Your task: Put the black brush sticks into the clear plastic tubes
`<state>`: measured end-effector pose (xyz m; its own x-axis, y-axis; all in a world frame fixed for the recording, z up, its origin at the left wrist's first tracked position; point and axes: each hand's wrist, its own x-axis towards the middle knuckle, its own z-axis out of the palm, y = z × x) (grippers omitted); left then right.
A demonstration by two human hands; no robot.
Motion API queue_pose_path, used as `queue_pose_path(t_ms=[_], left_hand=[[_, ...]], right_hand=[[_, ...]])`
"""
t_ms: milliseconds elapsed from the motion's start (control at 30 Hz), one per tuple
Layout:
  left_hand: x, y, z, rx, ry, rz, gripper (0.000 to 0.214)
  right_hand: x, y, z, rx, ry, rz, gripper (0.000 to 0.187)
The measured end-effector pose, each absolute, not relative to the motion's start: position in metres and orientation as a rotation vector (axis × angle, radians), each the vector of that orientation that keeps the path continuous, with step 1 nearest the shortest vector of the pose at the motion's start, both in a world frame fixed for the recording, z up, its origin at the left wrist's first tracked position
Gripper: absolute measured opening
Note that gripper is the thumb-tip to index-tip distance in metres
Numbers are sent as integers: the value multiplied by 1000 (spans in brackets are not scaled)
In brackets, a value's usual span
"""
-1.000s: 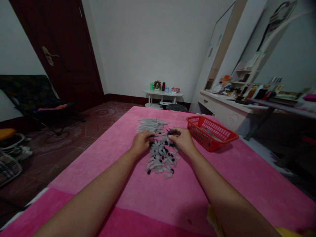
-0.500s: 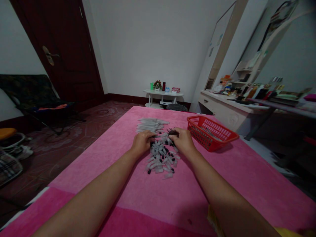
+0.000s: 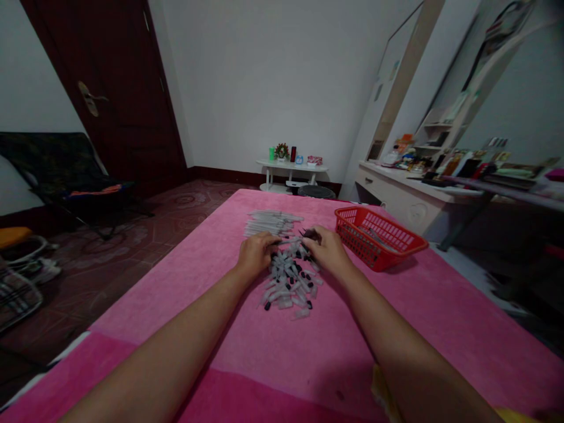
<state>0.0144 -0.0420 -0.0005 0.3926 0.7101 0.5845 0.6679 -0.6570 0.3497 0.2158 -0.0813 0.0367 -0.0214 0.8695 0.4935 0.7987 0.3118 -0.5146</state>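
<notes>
A heap of small clear tubes with black caps (image 3: 291, 285) lies on the pink cloth (image 3: 286, 352). My left hand (image 3: 256, 254) rests at the heap's upper left, fingers curled round a thin pale tube that points right. At the heap's upper right my right hand (image 3: 328, 251) pinches a small dark piece near that tube's end. The two hands nearly meet over the top of the heap. Behind them a row of long clear tubes (image 3: 269, 223) lies side by side.
A red plastic basket (image 3: 379, 238) stands to the right of my right hand. Beyond the pink surface are a white round side table (image 3: 291, 171), a dresser crowded with bottles (image 3: 418, 188) at right, and a dark chair (image 3: 66, 176) and door (image 3: 114, 94) at left.
Both hands have stayed over the top of the heap, drawing slightly closer together. The camera shifted a little.
</notes>
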Motion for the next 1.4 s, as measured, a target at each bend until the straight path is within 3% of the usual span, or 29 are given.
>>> queue_pose_path(t_ms=[67,200,400,533,700,867,1000,1200,1400], left_hand=[[15,-42,-1,2572,1272,1109,26],[14,-42,-1,2573,1246,1097,27],[14,-42,1,2551,1261,1090,26],[14,-43,0,2551,1231,1098,26],[13,-42,0,2553,1232,1096,26],[13,-43,1,2566,1219,1094,26],[13,-43,1,2580,1215,1090,26],[13,-42,0,2580,1228,1082,26],[13,-41,-1,2586,1229,1075,25]], right_hand=[[216,-81,36,-1498,-1832,104,16],[216,-83,37,-1629,-1851,68,41],[215,-85,40,-1584,-1854,98,22],[214,-86,41,-1667,-1862,78,43],[213,-86,42,-1590,-1841,70,22],[213,-87,43,-1679,-1848,103,41],[214,-85,42,-1583,-1859,125,21],[217,-86,44,-1696,-1857,110,40],[217,-85,44,-1619,-1843,186,20]])
